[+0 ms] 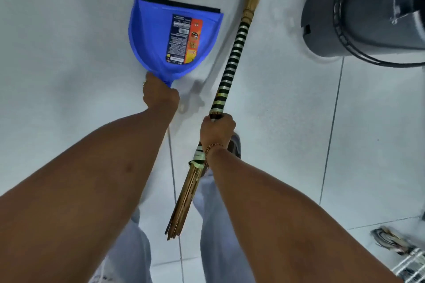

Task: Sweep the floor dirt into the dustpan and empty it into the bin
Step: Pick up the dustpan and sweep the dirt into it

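A blue dustpan (151, 39) with a printed label and a black rubber lip points away from me over the pale tiled floor; whether it touches the floor I cannot tell. My left hand (158, 95) is closed around its handle. My right hand (217, 131) grips a stick broom (232, 62) by its black-and-silver banded shaft. The broom runs diagonally from its butt end near my legs up past the top edge, where the bristle end is cut off. A dark grey bin (358, 11) with a wire handle stands at the upper right. No dirt shows in the pan.
White floor tiles (69, 57) with dark grout lines fill the view. My legs in light trousers and one shoe (234, 145) are below the hands. A checked cloth or mat (407, 257) with a crumpled object lies at the bottom right.
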